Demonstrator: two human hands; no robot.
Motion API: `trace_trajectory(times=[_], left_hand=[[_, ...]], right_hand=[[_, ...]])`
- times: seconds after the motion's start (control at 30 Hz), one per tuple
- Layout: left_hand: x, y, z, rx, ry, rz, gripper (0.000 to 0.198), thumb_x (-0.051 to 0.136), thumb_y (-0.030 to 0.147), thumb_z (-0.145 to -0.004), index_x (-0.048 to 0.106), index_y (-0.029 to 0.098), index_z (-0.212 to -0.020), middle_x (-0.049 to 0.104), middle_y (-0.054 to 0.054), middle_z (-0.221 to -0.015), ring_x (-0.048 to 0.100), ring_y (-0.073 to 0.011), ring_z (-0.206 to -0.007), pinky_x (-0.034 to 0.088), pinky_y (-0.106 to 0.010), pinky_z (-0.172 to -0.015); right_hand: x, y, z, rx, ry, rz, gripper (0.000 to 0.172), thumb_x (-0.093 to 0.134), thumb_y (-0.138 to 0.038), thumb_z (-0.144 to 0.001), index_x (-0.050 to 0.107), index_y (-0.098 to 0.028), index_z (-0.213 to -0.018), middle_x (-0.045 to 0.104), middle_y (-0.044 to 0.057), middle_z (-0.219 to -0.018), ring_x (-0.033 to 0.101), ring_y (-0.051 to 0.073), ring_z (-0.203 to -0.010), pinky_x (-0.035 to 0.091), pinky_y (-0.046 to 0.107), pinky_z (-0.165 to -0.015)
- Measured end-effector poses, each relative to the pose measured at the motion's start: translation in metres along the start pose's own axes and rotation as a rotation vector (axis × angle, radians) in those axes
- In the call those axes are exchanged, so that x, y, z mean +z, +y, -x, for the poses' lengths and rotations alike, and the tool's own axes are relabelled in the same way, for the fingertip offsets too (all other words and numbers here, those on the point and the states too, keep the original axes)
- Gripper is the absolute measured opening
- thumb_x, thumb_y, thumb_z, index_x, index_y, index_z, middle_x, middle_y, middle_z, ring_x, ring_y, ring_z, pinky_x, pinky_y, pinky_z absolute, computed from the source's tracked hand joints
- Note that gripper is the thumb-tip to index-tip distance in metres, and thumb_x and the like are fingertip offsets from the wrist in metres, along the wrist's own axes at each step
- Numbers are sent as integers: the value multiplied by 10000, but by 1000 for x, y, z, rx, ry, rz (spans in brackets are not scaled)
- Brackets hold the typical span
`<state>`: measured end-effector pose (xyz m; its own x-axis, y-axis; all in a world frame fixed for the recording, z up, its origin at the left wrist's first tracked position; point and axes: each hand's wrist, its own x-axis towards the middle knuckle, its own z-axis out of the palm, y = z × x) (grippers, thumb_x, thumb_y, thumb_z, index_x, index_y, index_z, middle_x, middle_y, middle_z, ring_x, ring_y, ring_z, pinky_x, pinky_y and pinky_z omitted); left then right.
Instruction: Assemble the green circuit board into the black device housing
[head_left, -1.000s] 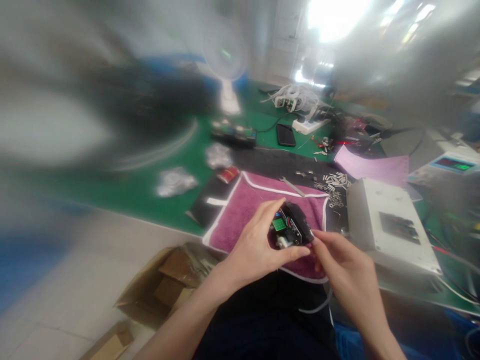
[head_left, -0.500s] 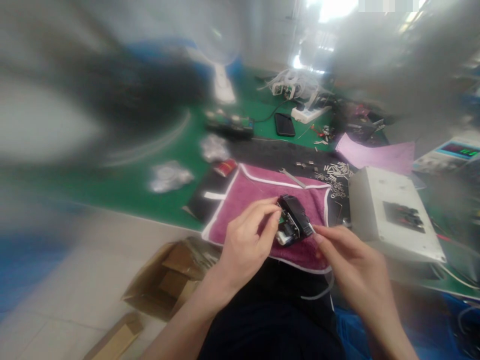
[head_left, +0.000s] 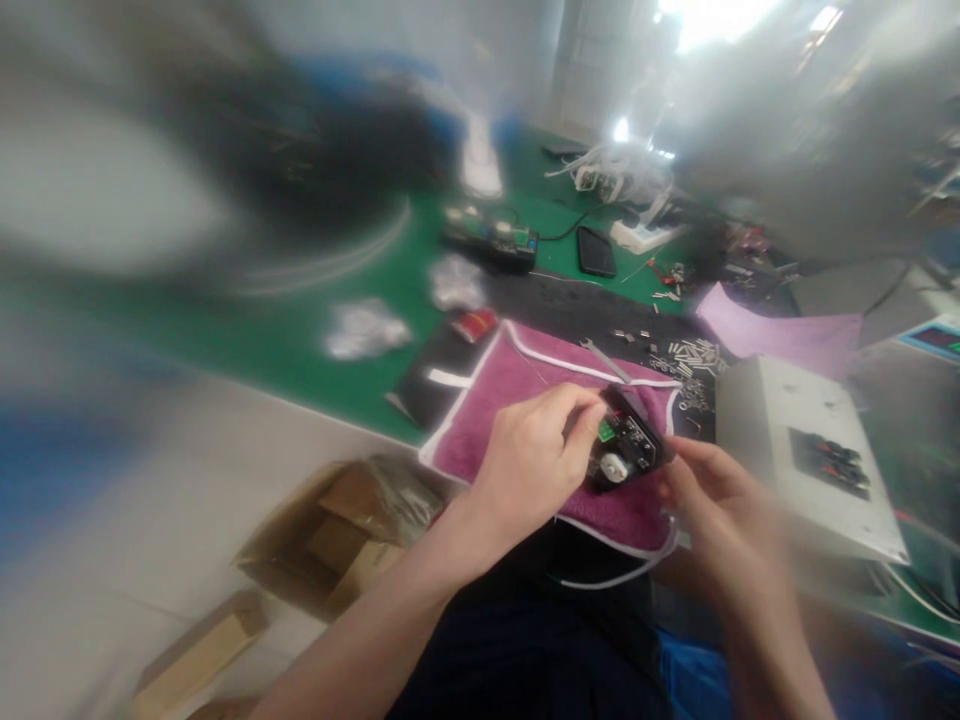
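Note:
Between my two hands is a black device (head_left: 636, 440) with a circuit board, a green part and a round whitish motor-like part facing up. My left hand (head_left: 536, 440) pinches its left edge between thumb and fingers. On the opposite side, my right hand (head_left: 712, 500) grips the right end, its fingers partly blurred and hidden. The device is held tilted over a purple cloth (head_left: 480, 425) with white trim. A wrench (head_left: 606, 360) lies across the cloth's far edge.
Small metal pins and rings (head_left: 694, 360) lie scattered beyond the cloth. A light-coloured box (head_left: 810, 450) with black terminals stands at right. A phone (head_left: 596, 251), a circuit assembly (head_left: 491, 238) and plastic bags (head_left: 367, 330) sit on the green bench. An open cardboard box (head_left: 330, 550) is below left.
The device has turned so its circuit-board side faces up toward me more. Both hands still hold it. The whole view has shifted slightly, moving the bench things to the right.

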<state>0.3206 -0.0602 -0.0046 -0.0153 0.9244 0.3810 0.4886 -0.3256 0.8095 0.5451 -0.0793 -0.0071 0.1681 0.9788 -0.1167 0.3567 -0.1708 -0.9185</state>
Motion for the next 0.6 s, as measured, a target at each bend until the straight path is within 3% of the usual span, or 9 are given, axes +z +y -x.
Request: trace_trajectory(times=[0.2,0.5,0.6], left_hand=[[2,2,-22,18,-71,-39,183,603,309,-1081,769,232,-1089,842,3,-1078,795,-204,-934,548,-348,-830],[3,-5,-29,30,-109,-15,226,568,304,-1102,775,221,-1067,832,-8,-1030,783,-208,-943,532,-356,-832],[-3,-5,-26,26,-136,51,202,565,295,-1106,745,216,-1059,814,3,-1035,765,-185,-941,528,-335,-830]], right_hand=[[-13,18,-12,43,-34,-43,505,835,-556,-900,775,-211,-1265,755,49,-889,642,157,-744,495,267,-673],[-11,5,-7,55,-43,-37,408,827,-522,-914,790,-190,-1150,678,22,-790,586,149,-693,450,254,-611],[-10,2,2,102,-73,-70,412,817,-509,-929,769,-198,-1194,696,27,-799,618,161,-691,482,266,-611]])
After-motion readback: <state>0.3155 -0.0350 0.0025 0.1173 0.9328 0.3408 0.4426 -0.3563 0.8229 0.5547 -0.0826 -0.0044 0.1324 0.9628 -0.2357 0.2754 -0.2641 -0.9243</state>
